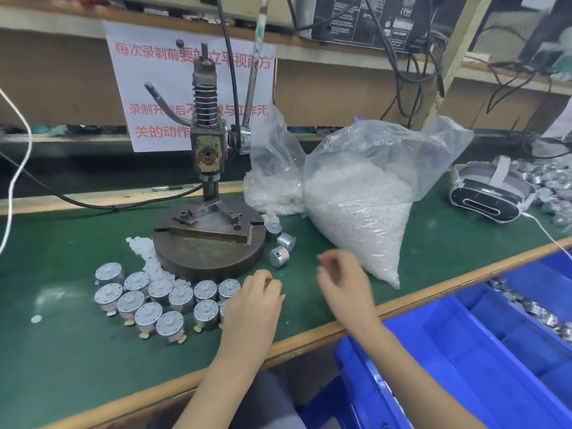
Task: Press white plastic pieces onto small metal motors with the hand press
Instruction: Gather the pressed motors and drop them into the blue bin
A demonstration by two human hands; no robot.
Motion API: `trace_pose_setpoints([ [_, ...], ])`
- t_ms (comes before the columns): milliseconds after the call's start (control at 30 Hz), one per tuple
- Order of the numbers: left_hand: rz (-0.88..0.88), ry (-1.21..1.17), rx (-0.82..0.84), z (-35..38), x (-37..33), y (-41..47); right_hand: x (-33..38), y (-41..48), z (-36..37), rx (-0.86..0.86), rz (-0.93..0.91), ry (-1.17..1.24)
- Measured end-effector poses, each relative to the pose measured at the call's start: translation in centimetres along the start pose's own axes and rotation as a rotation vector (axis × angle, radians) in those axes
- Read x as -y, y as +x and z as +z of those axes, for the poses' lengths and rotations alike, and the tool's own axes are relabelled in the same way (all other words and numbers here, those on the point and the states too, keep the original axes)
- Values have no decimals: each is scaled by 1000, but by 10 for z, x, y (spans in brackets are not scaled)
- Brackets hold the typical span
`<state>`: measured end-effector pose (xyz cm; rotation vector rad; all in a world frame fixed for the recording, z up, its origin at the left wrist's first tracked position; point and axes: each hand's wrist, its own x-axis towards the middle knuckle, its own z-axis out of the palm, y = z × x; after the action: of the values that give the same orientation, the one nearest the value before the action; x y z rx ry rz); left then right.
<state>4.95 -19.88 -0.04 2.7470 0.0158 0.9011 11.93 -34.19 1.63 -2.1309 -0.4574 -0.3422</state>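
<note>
Motors point(161, 289), squat silver metal cylinders, beside rusty round-based hand press point(213, 252)

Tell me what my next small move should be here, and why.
Probably grip one of the standing motors with the left hand and seat it on the press fixture. That hand lies over them, and the fixture looks empty. The right hand is blurred beside the bag of white pieces; whether it holds one is unclear.

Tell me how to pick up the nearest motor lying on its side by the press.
Pinch the motor across its round body, probably coming from above. It lies on its side right of the press base, so the curved wall faces up.
</note>
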Motion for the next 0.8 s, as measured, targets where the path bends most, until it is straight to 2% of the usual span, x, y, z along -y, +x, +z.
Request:
trace_pose_setpoints([
  [67, 7, 23, -3, -1, -1, 1, 9, 29, 24, 214, -109, -100],
  [133, 17, 45, -13, -2, -2, 2, 13, 57, 44, 378, -135, -254],
  [300, 5, 46, -28, 0, -2, 3, 12, 96, 72, 541, -97, -489],
  [400, 1, 24, -36, 2, -1, 3, 10, 98, 76, 531, -131, -525],
  [567, -4, 18, -48, 4, 0, 4, 4, 82, 77, 375, -214, -570],
  [800, -18, 9, -45, 5, 1, 2, -9, 65, 74, 280, -311, -637],
])
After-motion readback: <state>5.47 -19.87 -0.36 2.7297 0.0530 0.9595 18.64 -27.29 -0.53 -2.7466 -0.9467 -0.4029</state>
